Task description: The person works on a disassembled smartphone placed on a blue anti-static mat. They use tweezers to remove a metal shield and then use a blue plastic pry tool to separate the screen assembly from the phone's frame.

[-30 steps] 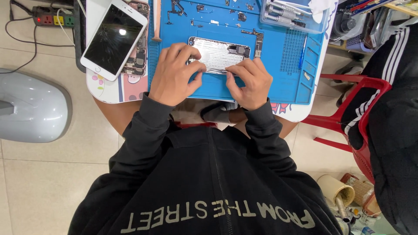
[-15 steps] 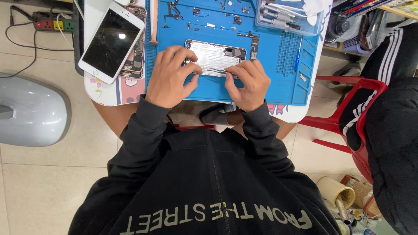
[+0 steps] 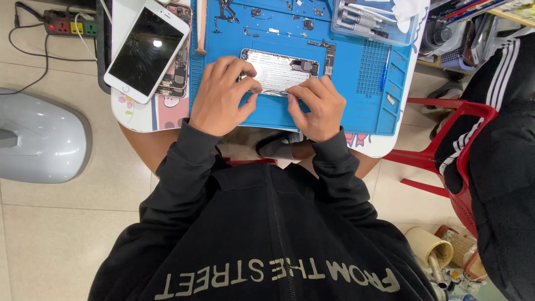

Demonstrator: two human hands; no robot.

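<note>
The opened phone body [image 3: 281, 71] lies on the work mat [image 3: 356, 106], which sits on the bench [image 3: 139, 114]. At nine o'clock from it a phone with a cracked screen [image 3: 146, 50] rests on another opened phone [image 3: 177, 67]. At one o'clock stands a tool tray [image 3: 370, 22]; at three o'clock, off the bench, a chair [image 3: 446, 139].

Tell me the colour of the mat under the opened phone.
Bright blue mat, seen in the head view.

Small white table [image 3: 384, 146] with cartoon-printed rounded edge, carrying a blue repair mat [image 3: 356, 72] across most of its top and, at one end, a cracked white-framed phone screen [image 3: 146, 50] laid over an opened phone body [image 3: 177, 71].
</note>
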